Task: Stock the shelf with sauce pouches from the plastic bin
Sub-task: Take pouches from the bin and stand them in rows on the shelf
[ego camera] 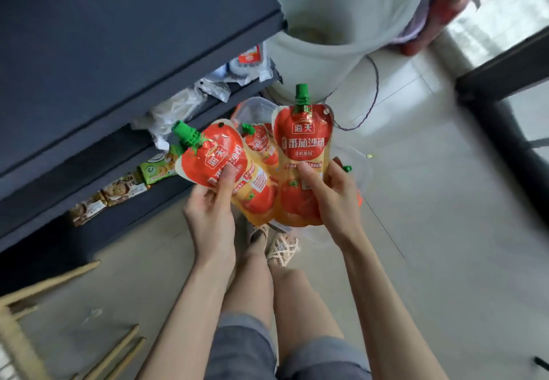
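The left hand (pixel 212 198) grips one tomato sauce pouch (pixel 214 156) with a green cap, tilted toward the dark shelf unit (pixel 124 52); the right hand (pixel 329 198) clasps a second pouch (pixel 301 165) upright, thumb across its label; both are lifted clear of the clear plastic bin (pixel 255 109) on the floor below, where at least one more pouch (pixel 258 141) lies (the rest is hidden behind the hands). Biscuit packs (pixel 118 192) line a lower shelf; I judge the stocking only partway done, these two pouches not yet placed.
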